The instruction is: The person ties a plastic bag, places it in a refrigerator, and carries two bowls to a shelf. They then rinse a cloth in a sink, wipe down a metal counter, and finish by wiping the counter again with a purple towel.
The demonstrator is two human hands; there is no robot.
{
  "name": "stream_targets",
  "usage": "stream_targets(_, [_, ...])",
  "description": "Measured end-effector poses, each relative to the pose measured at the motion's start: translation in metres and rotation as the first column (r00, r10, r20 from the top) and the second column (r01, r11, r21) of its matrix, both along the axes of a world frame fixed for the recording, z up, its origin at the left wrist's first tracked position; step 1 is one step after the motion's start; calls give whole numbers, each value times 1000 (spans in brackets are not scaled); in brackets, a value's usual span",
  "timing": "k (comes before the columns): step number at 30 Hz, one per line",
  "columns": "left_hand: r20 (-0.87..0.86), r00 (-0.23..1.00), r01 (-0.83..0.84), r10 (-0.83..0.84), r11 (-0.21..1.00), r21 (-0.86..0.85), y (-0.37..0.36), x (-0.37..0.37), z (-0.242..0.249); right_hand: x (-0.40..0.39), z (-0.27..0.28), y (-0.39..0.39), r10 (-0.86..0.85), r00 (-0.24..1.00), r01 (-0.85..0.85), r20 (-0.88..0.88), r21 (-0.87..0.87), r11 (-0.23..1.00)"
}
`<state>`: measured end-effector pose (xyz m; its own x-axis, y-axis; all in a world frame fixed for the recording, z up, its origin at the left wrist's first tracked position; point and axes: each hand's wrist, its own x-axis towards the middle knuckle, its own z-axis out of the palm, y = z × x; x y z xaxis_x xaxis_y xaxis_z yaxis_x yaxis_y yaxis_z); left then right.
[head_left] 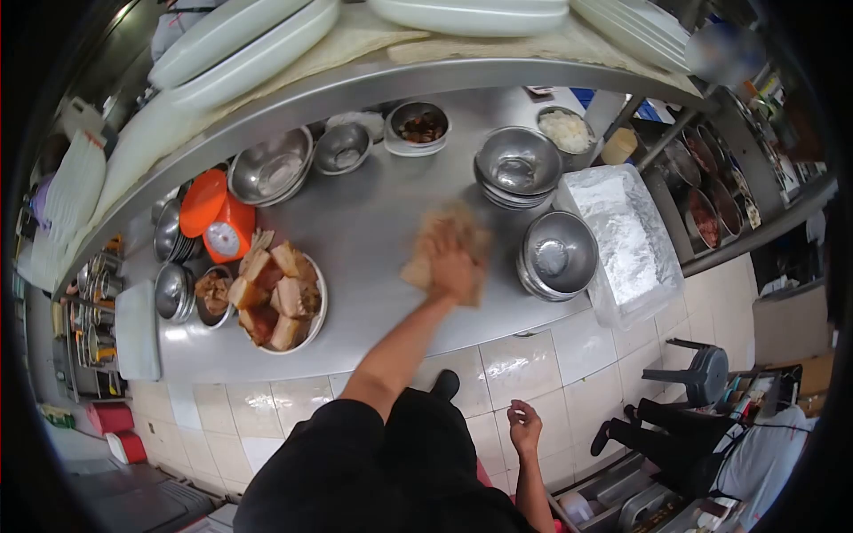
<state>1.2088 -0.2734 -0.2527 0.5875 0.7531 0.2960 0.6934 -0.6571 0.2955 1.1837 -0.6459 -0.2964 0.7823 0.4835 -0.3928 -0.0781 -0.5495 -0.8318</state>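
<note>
My left hand (pixel 451 269) reaches out over the steel counter (pixel 373 231) and presses flat on a tan cloth (pixel 442 233); both are motion-blurred. The cloth lies between a bowl of browned meat chunks (pixel 283 298) on the left and a stack of steel bowls (pixel 557 256) on the right. My right hand (pixel 524 425) hangs by my side over the tiled floor, fingers loosely apart and holding nothing.
An orange kitchen scale (pixel 222 222), more steel bowls (pixel 518 164), a foil-lined tray (pixel 622 235) and a bowl of dark food (pixel 419 127) sit on the counter. White plates (pixel 240 44) are stacked on the shelf above. Another person's legs (pixel 662 426) and a stool (pixel 702 373) are at the right.
</note>
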Motion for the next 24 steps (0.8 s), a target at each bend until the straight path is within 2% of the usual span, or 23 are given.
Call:
stream_targets(1, [38, 994, 107, -104, 991, -83, -23, -9, 15, 3, 0, 8, -11, 1000, 12, -2, 47, 999])
stream_targets(3, [40, 980, 196, -193, 976, -98, -53, -48, 41, 0, 16, 24, 9, 1000, -9, -6, 64, 998])
stream_targets(4, [42, 984, 175, -172, 980, -92, -60, -67, 38, -5, 10, 23, 28, 1000, -27, -9, 72, 997])
stream_targets(6, [39, 948, 316, -315, 949, -16, -64, -121, 28, -19, -9, 22, 68, 997, -65, -39, 80, 995])
stream_targets(7, [20, 965, 262, -262, 965, -12, -67, -155, 28, -30, -11, 23, 125, 991, -119, -55, 90, 989])
stream_targets(9, [-9, 942, 334, -335, 942, -42, -70, -213, 30, -46, -14, 30, 118, 990, -116, -73, 40, 992])
stream_targets(11, [-28, 955, 295, -296, 955, -42, -74, -276, 25, -70, -11, 41, 187, 981, -184, -44, 60, 981])
stream_targets(13, [-32, 964, 264, -265, 964, -42, -71, -342, 22, -97, 7, 57, 126, 985, -119, -120, 64, 991])
stream_targets(15, [-34, 989, 141, -144, 987, -78, -61, -410, 20, -119, 1, 73, 171, 982, -163, -75, 99, 982])
stream_targets(17, [-24, 1000, -17, 16, 1000, -24, -42, -477, 23, -150, 11, 91, 151, 983, -140, -105, 113, 984])
stream_targets(19, [10, 982, -188, 187, 978, 88, -16, -542, 19, -182, 19, 116, 200, 976, -190, -83, 114, 975])
stream_targets(21, [-41, 931, -355, 362, 927, 123, 13, -608, 10, -213, 22, 140, 314, 947, -308, -67, 89, 947])
stream_targets(22, [-33, 924, -373, 380, 919, 126, 26, -638, 14, -228, 21, 153, 332, 941, -326, -59, 92, 941])
stream_targets(24, [-167, 768, -601, 618, 786, 145, 51, -684, 23, -254, 22, 179, 475, 879, -472, -21, 97, 876])
